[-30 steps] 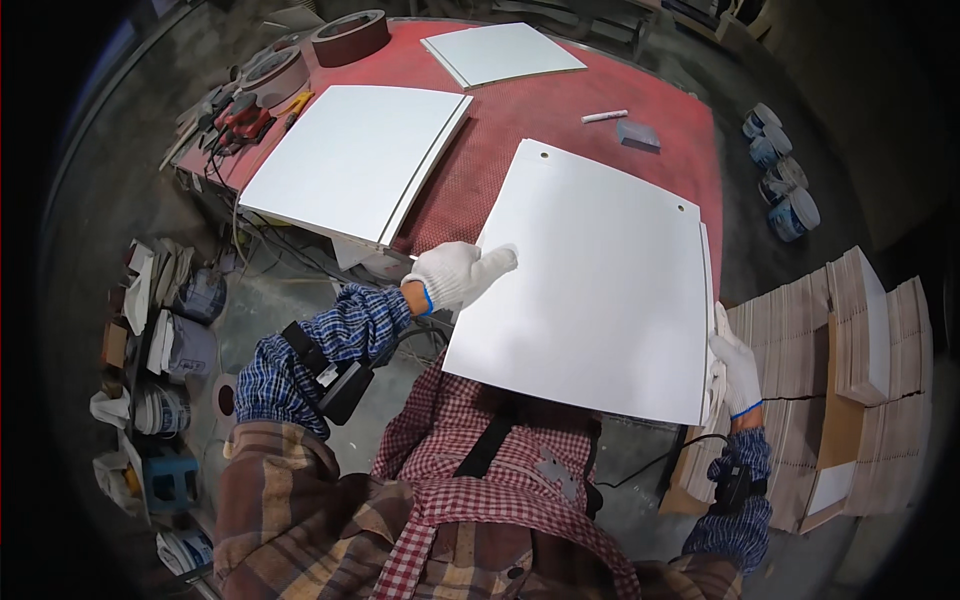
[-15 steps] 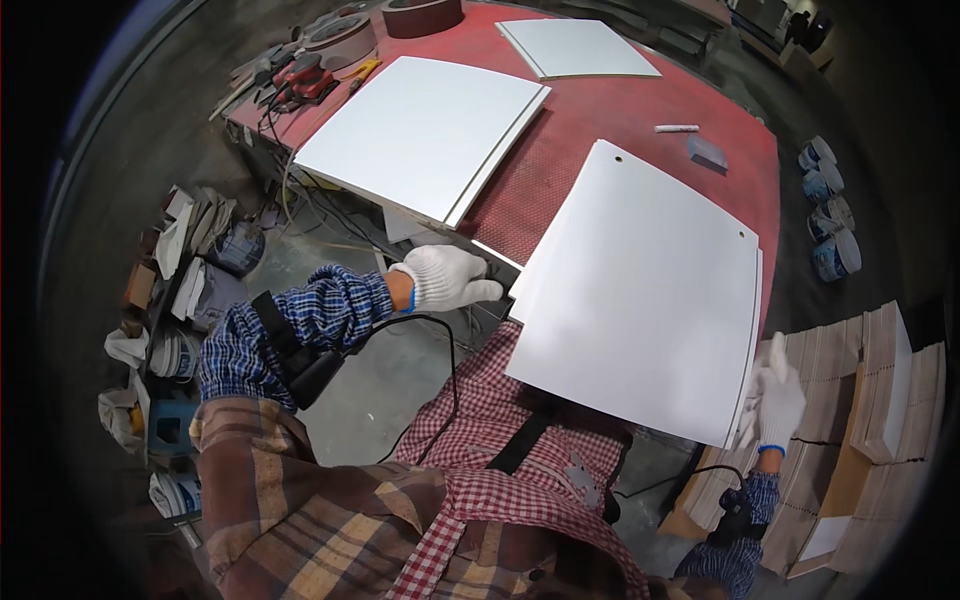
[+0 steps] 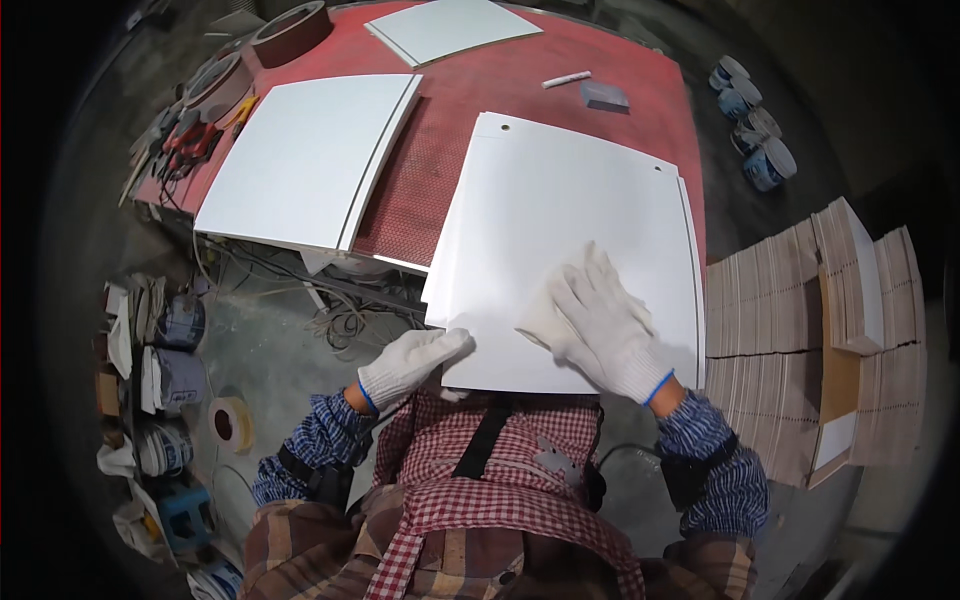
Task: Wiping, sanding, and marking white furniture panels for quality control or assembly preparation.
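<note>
Apparently wiping the white panel (image 3: 560, 205) at the five o'clock edge of the tabletop (image 3: 645, 85) with right hand (image 3: 608, 335), fingers splayed over a cloth (image 3: 535, 318); steadying the panel's eight o'clock corner with left hand (image 3: 412, 364), fingers curled, underside grip too hidden to tell; needing even pressure next

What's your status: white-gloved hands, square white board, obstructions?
Left hand at near-left corner of square white board; right hand on its face. Far end uncovered. White cylindrical marker, grey rectangular block beyond it.
</note>
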Tool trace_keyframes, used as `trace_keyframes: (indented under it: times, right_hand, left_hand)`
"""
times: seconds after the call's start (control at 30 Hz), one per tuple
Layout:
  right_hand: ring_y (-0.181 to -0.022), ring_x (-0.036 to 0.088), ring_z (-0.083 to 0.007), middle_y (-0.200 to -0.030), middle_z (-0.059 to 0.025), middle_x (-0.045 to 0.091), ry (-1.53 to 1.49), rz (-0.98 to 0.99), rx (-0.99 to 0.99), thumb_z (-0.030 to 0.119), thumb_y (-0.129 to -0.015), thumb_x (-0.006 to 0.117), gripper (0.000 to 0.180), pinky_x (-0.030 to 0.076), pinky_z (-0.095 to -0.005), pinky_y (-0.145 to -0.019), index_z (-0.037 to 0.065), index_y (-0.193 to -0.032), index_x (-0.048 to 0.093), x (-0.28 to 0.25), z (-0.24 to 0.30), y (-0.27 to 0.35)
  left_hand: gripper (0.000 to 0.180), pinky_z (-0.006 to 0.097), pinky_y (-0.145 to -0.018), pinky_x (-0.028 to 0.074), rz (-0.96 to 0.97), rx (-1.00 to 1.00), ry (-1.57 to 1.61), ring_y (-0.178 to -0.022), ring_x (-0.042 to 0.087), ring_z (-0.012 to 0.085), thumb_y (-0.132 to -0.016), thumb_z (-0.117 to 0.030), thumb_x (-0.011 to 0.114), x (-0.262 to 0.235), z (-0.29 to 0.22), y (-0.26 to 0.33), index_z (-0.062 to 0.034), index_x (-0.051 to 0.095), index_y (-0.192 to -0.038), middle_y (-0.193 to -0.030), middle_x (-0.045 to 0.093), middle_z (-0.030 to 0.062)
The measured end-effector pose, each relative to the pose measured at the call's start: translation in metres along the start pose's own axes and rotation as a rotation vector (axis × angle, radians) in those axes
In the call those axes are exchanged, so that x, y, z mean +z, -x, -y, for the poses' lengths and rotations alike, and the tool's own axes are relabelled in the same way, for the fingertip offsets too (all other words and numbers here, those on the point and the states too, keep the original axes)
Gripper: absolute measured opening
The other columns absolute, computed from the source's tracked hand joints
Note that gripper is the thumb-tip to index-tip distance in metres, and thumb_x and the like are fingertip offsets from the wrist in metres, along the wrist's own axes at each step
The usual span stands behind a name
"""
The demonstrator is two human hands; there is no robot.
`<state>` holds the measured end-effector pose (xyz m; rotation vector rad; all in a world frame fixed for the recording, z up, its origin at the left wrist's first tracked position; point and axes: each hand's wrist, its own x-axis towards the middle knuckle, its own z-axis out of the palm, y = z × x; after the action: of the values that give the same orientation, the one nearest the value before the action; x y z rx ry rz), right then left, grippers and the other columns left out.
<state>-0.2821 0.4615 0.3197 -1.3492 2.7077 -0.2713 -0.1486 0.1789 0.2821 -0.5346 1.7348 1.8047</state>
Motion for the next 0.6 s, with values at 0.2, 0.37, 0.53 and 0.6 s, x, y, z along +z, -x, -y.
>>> trace_keyframes:
  times: [0.2,0.37,0.53,0.6]
  right_hand:
    - [-0.149,0.025,-0.0469,-0.153,-0.0274,0.040,0.132,-0.102,0.037,0.033,-0.096,0.059,0.062,0.019,-0.0519,-0.125,0.000,-0.147,0.045,0.026,-0.072,-0.038]
    - [-0.149,0.027,-0.0444,-0.153,-0.0275,0.040,0.083,-0.279,0.188,0.028,-0.096,0.056,0.060,0.019,-0.0518,-0.125,0.000,-0.148,0.045,0.033,-0.066,-0.052]
    - [-0.141,0.040,-0.0417,-0.145,-0.0258,0.049,0.039,-0.277,0.046,0.027,-0.095,0.061,0.058,0.027,-0.0502,-0.120,-0.002,-0.144,0.049,0.024,-0.008,-0.054]
    - [-0.134,0.050,-0.0404,-0.139,-0.0248,0.056,0.036,-0.305,0.028,0.028,-0.094,0.064,0.058,0.035,-0.0481,-0.116,-0.002,-0.142,0.050,0.000,0.012,-0.057]
  left_hand:
    - [0.086,0.042,-0.091,0.054,0.112,-0.115,-0.885,-0.097,0.073,0.0322,-0.095,-0.078,0.041,-0.051,0.040,0.021,-0.0030,0.069,-0.125,-0.102,0.074,0.0213]
    - [0.070,0.042,-0.082,0.056,-0.418,0.114,-1.104,-0.086,0.072,0.0359,-0.096,-0.069,0.052,-0.107,0.057,0.043,-0.0038,0.073,-0.109,-0.089,0.074,0.0202]
    - [0.044,0.023,-0.068,0.049,-0.557,0.554,-0.210,-0.073,0.061,0.0078,-0.101,-0.041,0.061,-0.055,-0.072,0.015,0.0020,0.071,-0.100,-0.078,0.069,0.0033]
    - [0.041,0.025,-0.078,0.055,-0.654,0.665,-0.267,-0.084,0.069,0.0122,-0.102,-0.034,0.062,-0.051,-0.102,0.002,0.0052,0.070,-0.110,-0.090,0.073,0.0075]
